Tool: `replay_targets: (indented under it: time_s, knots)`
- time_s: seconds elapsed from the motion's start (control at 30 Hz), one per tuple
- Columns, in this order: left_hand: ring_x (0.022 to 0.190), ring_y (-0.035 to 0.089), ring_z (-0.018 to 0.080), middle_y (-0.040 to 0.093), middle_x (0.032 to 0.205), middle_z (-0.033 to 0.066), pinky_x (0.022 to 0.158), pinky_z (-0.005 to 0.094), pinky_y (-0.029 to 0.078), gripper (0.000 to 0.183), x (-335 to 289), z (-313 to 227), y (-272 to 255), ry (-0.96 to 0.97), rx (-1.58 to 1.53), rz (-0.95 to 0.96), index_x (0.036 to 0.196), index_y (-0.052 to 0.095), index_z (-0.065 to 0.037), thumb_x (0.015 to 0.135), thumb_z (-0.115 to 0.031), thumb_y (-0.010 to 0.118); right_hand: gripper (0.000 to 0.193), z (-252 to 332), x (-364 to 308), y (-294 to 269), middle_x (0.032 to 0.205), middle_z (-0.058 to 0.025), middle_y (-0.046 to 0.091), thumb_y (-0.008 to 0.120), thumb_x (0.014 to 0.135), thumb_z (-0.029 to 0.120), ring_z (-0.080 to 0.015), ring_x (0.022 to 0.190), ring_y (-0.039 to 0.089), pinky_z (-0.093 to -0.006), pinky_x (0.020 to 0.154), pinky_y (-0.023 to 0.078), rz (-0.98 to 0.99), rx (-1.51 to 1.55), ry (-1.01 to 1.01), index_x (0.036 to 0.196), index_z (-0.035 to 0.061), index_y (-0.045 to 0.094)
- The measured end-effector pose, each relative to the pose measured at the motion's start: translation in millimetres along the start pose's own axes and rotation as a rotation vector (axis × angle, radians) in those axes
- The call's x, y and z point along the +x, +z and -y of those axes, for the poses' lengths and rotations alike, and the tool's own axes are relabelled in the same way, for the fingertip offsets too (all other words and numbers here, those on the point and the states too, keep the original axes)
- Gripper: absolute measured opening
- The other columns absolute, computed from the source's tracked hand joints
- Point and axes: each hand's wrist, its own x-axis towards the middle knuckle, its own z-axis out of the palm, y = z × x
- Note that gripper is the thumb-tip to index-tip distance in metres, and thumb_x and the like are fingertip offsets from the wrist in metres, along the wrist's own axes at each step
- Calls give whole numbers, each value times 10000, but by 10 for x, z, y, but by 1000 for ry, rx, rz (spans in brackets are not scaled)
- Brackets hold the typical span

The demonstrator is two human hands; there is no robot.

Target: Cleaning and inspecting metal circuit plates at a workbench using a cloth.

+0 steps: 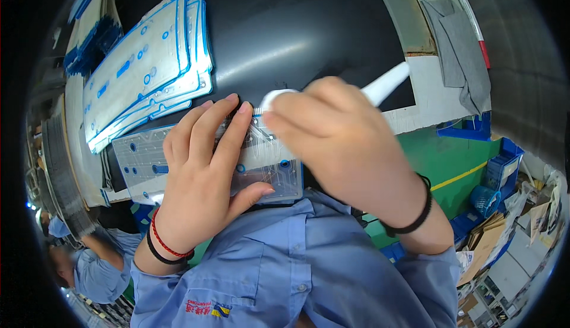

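Observation:
A clear flexible circuit sheet point(141, 154) with fine traces and blue-ringed holes lies at the table's front edge, close to my body. My left hand point(205, 167) presses flat on it, fingers stretched out and holding nothing. The index fingertip is beside a small striped connector tail point(257, 112) at the sheet's far edge. Closed around a white object point(386, 84) is my right hand point(341, 132), slightly blurred. A rounded white end shows at its fingertips, near the tail; a long tapered end sticks out to the right. The grip hides the object's middle.
A fanned stack of similar blue-edged sheets point(139, 60) lies at the far left of the black tabletop point(297, 25). A grey cloth point(451, 49) and a red-and-white marker point(472, 19) are at the right. Blue bins point(502, 164) stand beyond; another person point(101, 262) is at lower left.

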Motion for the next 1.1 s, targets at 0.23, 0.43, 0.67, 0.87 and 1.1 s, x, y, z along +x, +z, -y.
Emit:
replay_targets:
  time_s: [0.23,0.43,0.67,0.87,1.1]
  knots:
    - [1443,387,446,409,1602,198,1209,538,297,986,-33,23,-16,-13,17,40,1584,437,-40,811,-527,805,304,-96,-184,-103,1117,-41,719,688,750,111,-256,926,640,-377,796,541,-82,-129,37,1030,22,767]
    - [1446,383,449,405,1605,199,1214,540,296,977,-14,33,-9,5,8,33,1584,438,-43,807,-502,813,309,50,-22,64,1088,-45,729,707,737,54,-254,863,632,-379,740,519,-117,-54,14,1038,12,764]
    - [1445,385,448,410,1600,198,1216,539,294,987,-25,13,-18,-9,-1,36,1583,440,-45,782,-463,837,321,31,-47,32,1105,-38,723,689,735,70,-262,869,624,-383,768,522,-108,-73,14,1043,12,762]
    - [1446,385,446,411,1600,195,1215,536,295,984,-38,19,-25,-8,-3,40,1584,441,-48,786,-468,834,321,-42,-213,-63,1121,-39,726,686,755,70,-259,858,615,-370,776,521,-139,-116,55,1062,25,767]
    - [1447,388,439,415,1600,192,1212,534,296,983,-32,28,-4,1,-7,20,1586,441,-55,785,-468,834,322,153,-44,137,1092,-35,720,685,766,104,-250,889,625,-376,801,511,-100,-39,22,1069,45,779]
